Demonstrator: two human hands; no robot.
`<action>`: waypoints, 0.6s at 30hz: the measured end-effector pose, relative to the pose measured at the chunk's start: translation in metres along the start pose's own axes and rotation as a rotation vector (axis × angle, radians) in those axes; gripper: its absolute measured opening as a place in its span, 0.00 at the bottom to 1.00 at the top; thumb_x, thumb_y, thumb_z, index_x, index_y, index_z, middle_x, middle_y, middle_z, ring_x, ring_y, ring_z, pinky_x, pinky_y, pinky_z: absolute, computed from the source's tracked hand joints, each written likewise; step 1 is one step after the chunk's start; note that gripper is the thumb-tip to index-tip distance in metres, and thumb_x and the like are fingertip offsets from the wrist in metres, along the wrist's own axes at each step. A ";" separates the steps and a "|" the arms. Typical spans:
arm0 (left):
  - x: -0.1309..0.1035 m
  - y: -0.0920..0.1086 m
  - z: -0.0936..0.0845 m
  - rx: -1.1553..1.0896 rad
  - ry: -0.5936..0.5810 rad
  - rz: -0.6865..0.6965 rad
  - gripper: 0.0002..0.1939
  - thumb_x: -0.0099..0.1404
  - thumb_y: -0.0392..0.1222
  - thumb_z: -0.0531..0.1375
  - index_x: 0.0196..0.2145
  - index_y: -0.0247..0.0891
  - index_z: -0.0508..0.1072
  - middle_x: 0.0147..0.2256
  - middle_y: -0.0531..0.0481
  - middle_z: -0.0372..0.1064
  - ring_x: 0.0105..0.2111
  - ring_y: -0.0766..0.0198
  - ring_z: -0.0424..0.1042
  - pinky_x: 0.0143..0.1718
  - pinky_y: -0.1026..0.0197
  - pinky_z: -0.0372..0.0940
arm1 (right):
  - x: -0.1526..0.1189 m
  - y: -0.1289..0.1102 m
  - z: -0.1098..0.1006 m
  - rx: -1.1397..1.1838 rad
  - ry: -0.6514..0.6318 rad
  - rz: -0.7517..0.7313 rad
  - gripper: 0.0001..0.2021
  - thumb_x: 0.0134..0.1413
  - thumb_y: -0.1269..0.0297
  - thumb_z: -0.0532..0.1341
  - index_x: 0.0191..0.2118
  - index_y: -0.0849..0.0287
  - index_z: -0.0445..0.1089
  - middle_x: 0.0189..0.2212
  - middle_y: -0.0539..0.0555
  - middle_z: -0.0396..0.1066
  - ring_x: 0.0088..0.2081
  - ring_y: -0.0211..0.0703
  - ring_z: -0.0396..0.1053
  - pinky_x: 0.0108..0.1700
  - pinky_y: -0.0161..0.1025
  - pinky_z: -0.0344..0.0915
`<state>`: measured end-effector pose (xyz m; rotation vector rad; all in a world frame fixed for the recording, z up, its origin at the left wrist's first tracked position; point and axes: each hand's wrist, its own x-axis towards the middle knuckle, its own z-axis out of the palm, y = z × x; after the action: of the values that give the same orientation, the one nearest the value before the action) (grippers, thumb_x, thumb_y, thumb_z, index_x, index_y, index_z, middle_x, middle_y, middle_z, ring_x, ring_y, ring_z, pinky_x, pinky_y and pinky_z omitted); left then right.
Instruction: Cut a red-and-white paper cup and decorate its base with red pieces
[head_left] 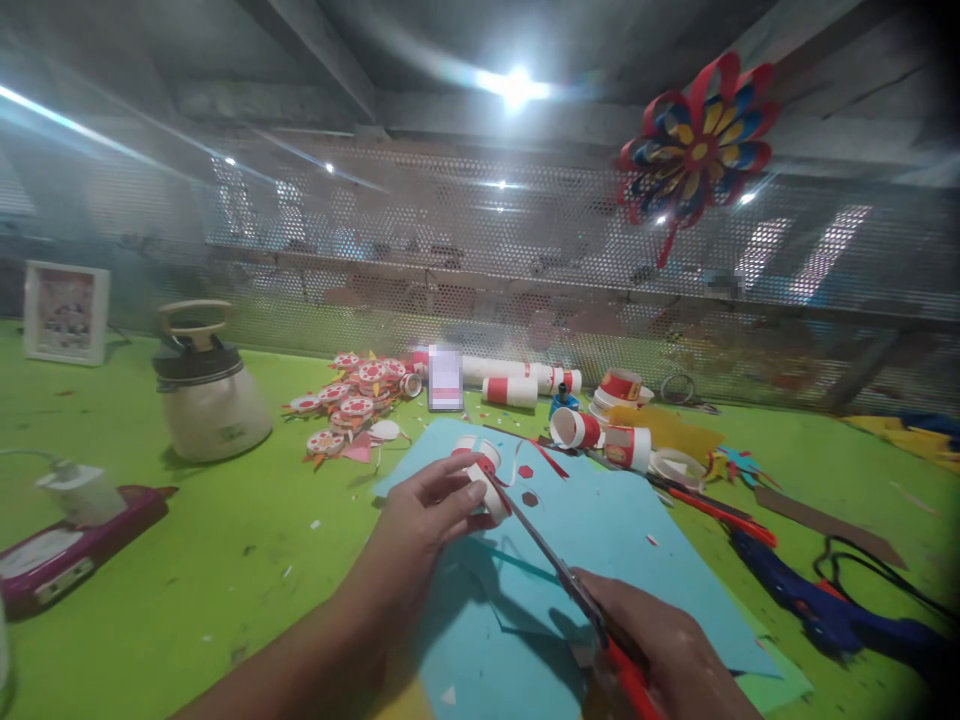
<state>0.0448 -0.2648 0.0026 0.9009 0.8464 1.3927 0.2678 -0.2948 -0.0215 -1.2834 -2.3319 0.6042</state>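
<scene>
My left hand [431, 510] is closed around a red and white paper cup [491, 500], tilted over the blue paper sheets [600, 520]. In my right hand [645, 630] is a pair of scissors [551, 555] with red handles. Their blade tips reach the side of the cup; whether they cut into it I cannot tell. On the blue paper just beyond lie a dark red cut-out piece [529, 498], a brighter red one [526, 472] and a thin red strip [553, 460]. My fingers hide part of the cup.
Paper-cup turtle shapes [352, 400], a phone [445, 380] and several paper cups [577, 430] sit at the back. A blue glue gun [817, 610] and a red cutter [720, 510] lie right. A jug [210, 390] and purple power strip [82, 550] are left.
</scene>
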 end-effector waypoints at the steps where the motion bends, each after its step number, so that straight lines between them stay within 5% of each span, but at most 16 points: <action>1: 0.000 -0.001 0.000 0.005 -0.003 0.006 0.20 0.54 0.41 0.67 0.45 0.33 0.74 0.37 0.40 0.74 0.40 0.51 0.74 0.46 0.49 0.67 | 0.001 -0.001 0.000 0.007 0.005 -0.006 0.12 0.55 0.67 0.53 0.44 0.54 0.69 0.32 0.51 0.74 0.33 0.44 0.71 0.36 0.35 0.67; 8: 0.000 -0.001 0.001 0.001 -0.005 -0.019 0.22 0.54 0.41 0.67 0.46 0.32 0.72 0.42 0.35 0.74 0.39 0.50 0.74 0.45 0.49 0.67 | 0.002 -0.003 0.000 -0.010 -0.019 0.021 0.09 0.55 0.68 0.53 0.38 0.56 0.69 0.31 0.51 0.73 0.32 0.44 0.69 0.35 0.35 0.65; 18: 0.003 -0.004 -0.005 0.111 0.022 0.046 0.22 0.53 0.41 0.68 0.46 0.34 0.73 0.35 0.40 0.75 0.39 0.51 0.73 0.47 0.49 0.63 | 0.001 0.000 0.000 -0.004 0.007 0.043 0.15 0.55 0.67 0.54 0.47 0.54 0.69 0.34 0.54 0.72 0.36 0.47 0.70 0.39 0.40 0.66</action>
<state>0.0419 -0.2614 -0.0031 0.9966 0.9325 1.4082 0.2667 -0.2938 -0.0211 -1.3387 -2.3063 0.6089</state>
